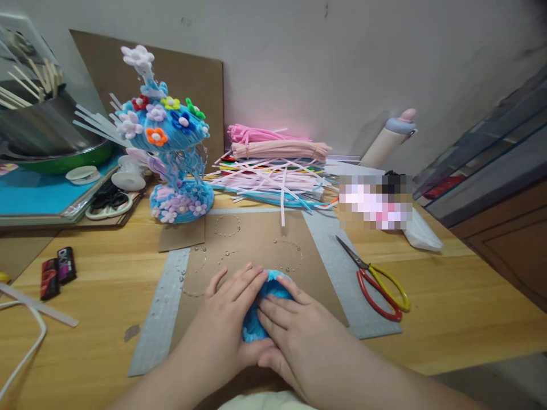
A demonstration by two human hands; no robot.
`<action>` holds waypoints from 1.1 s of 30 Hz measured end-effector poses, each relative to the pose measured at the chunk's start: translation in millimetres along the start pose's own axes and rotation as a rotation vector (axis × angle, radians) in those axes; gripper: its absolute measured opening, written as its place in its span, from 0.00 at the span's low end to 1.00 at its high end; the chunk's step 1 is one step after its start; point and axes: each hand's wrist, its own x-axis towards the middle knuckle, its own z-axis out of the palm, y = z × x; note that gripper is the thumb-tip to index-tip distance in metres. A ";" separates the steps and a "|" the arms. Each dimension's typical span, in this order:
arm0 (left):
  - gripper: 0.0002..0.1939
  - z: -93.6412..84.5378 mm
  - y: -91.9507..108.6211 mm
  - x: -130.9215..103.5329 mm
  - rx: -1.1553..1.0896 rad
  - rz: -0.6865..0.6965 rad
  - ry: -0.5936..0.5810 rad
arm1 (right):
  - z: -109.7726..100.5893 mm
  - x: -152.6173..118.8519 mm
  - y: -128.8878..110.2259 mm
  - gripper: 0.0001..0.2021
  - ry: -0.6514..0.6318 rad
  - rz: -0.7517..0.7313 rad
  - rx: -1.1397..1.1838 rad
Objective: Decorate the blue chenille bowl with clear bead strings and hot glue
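Observation:
Both hands are around a blue fuzzy rounded piece (253, 326) at the near edge of a brown cardboard sheet (243, 250). My left hand (235, 310) wraps its left side, fingers pointing forward. My right hand (293, 324) presses on it from the right, its fingers reaching into the hollow middle. The thumbs nearly meet at the near side, and much of the piece is hidden beneath the hands. Thin beaded strands (294, 246) lie on the cardboard. Beyond stands a blue decoration (171, 128) covered with colourful flowers.
Red-and-yellow scissors (378, 285) lie on the right over a grey mat (371, 327). Bundles of pipe cleaners (277, 165) are piled at the back. A bottle (387, 139) leans by the wall. Black scissors (109, 205) and a metal pot (47, 125) are at left.

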 end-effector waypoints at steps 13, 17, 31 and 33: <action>0.50 -7.9 -5.6 -2.5 -0.049 0.022 -0.054 | -5.0 10.6 -4.2 0.31 -0.070 -0.014 0.062; 0.57 -18.5 -8.8 -11.6 -0.023 0.034 -0.058 | -7.2 4.1 -2.7 0.35 -0.071 0.034 0.196; 0.63 -18.8 -10.2 -41.7 -0.280 -0.205 -0.001 | -4.1 -40.9 9.0 0.41 0.427 0.172 0.179; 0.61 -23.4 -6.0 -35.9 -0.268 -0.170 -0.056 | 15.5 -48.3 11.2 0.54 0.411 0.303 0.243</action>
